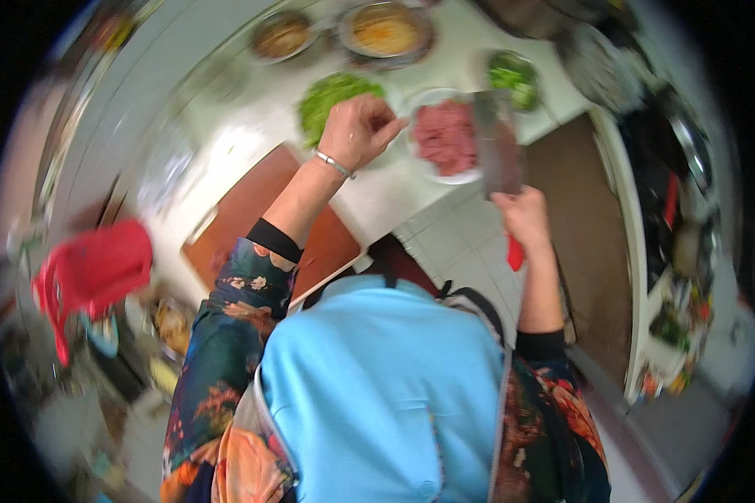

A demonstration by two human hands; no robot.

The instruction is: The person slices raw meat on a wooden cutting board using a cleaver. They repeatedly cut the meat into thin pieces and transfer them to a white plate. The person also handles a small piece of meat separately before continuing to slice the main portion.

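Note:
My right hand (523,217) grips the red handle of a cleaver (500,141), whose broad metal blade points away from me and overlaps the right rim of a white plate (437,177). Sliced raw meat (443,135) covers that plate. My left hand (360,131), with a silver bangle at the wrist, is raised between the meat and a heap of chopped green vegetable (330,104). Its fingers are curled, and I see nothing held in them, though the palm is partly hidden. Beneath my left forearm lies a reddish-brown cutting board (251,195) on the white counter.
Two bowls of food, one brownish (282,36) and one with pale shreds (385,31), stand at the counter's far side. A small bowl of cut greens (513,78) is beyond the cleaver. A red plastic basket (110,264) is at left, a brown cabinet door (582,251) at right.

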